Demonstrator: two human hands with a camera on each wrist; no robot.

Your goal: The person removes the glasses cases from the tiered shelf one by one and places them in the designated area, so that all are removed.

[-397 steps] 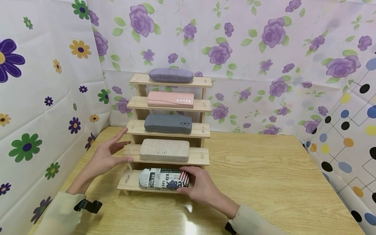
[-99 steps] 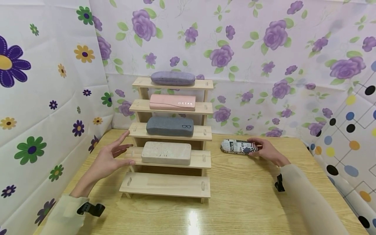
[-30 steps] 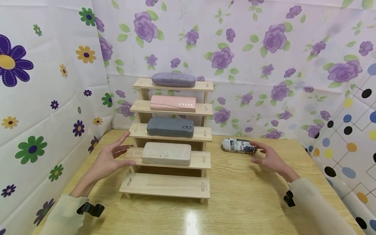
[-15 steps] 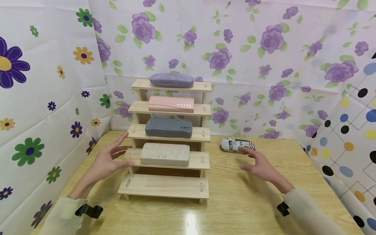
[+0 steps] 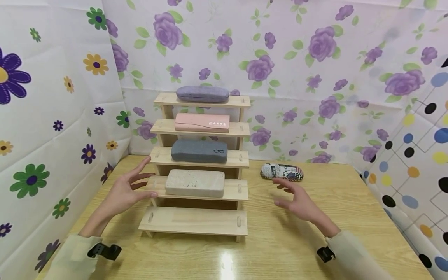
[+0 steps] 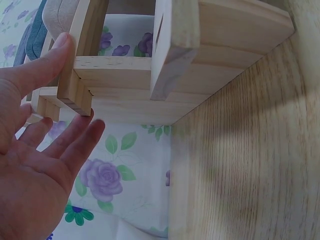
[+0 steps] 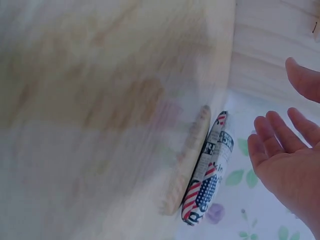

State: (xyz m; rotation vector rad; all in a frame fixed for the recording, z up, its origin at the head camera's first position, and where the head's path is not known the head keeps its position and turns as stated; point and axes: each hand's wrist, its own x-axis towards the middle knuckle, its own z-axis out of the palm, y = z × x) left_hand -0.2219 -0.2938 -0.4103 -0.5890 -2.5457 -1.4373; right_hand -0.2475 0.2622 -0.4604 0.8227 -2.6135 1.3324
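A newspaper-print glasses case point(image 5: 281, 172) with a flag patch lies on the table at the back right. My right hand point(image 5: 297, 202) hovers in front of it, fingers spread, apart from it and holding nothing. My left hand point(image 5: 124, 192) is at the left side of a stepped wooden rack point(image 5: 194, 221); in the left wrist view its thumb and fingertips touch the end of a plank. From the top, the rack bears a purple case point(image 5: 203, 94), a pink case point(image 5: 202, 122), a blue-grey case point(image 5: 199, 151) and a cream case point(image 5: 195, 182). Its lowest tier is bare.
Wood-grain table point(image 5: 280, 241) under everything. Floral cloth point(image 5: 287, 116) hangs behind, a flower-print sheet point(image 5: 66, 128) on the left and a dotted sheet point(image 5: 416, 186) on the right. Each wrist wears a black strap.
My right hand earlier gripped the newspaper-print glasses case on the lowest tier, set it on the table at right and let go. It has since drawn back left. The left hand stays put.
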